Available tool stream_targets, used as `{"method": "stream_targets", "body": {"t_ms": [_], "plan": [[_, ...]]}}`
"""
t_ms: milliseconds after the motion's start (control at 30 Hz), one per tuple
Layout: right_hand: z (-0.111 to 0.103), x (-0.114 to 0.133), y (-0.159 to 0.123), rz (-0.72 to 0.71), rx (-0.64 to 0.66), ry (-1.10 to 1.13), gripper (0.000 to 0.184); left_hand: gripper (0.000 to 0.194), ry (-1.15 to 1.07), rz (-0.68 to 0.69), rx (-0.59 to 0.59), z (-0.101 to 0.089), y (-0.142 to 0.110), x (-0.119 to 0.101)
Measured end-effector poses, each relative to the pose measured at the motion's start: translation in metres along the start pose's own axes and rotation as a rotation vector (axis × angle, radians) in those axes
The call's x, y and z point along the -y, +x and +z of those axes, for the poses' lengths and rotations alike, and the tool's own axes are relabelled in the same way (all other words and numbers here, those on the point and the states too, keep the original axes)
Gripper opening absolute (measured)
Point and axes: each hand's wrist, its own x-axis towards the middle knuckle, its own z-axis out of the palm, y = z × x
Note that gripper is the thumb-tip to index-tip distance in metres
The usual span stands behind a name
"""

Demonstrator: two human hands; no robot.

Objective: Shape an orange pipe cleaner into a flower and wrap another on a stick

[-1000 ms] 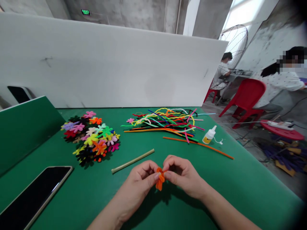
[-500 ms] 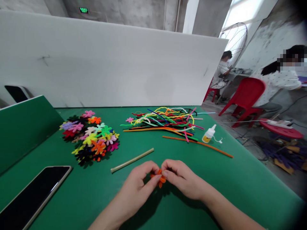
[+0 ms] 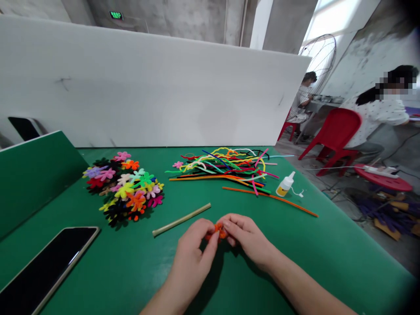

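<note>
Between my two hands is an orange pipe-cleaner flower [image 3: 220, 232], partly covered by my fingers. My left hand [image 3: 197, 249] pinches its left side between thumb and forefinger. On the opposite side, the thumb and fingertips of my right hand [image 3: 246, 236] grip a petal. A pale green stick [image 3: 182, 220] lies on the table just beyond my left hand. Farther out, a single orange pipe cleaner [image 3: 271, 195] rests in front of a loose heap of many-coloured pipe cleaners [image 3: 226, 165].
A pile of colourful fuzzy flowers [image 3: 126, 192] sits at the left on the green table [image 3: 131, 267]. A phone [image 3: 49, 267] lies nearer me. A small glue bottle [image 3: 285, 183] stands uncapped at the right. A white partition [image 3: 164, 87] closes the back. People sit beyond, near a red chair [image 3: 334, 135].
The orange flower has turned and been raised slightly in my fingers. My right hand has shifted a little up and left, its fingers re-placed on the petals.
</note>
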Motion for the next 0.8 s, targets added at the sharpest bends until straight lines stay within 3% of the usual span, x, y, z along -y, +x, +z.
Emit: {"method": "stream_targets", "body": {"t_ms": [67, 167, 433, 633, 800], "plan": [[-0.001, 0.000, -0.001, -0.094, -0.065, -0.066, 0.019, 0.013, -0.117, -0.156, -0.074, 0.000, 0.002, 0.000], [-0.001, -0.001, -0.004, -0.241, -0.143, -0.300, 0.010, 0.013, -0.244, -0.261, -0.125, 0.000, 0.005, 0.002], [0.000, -0.002, -0.008, -0.508, -0.158, -0.749, 0.011, 0.010, -0.324, -0.232, -0.105, 0.003, 0.003, 0.002], [0.005, -0.001, -0.008, -0.494, -0.189, -0.667, 0.012, 0.011, -0.371, -0.211, -0.151, 0.004, 0.001, -0.001], [0.012, 0.004, -0.007, -0.311, -0.199, -0.365, 0.012, 0.009, -0.372, -0.190, -0.186, 0.004, -0.001, -0.002]]}}
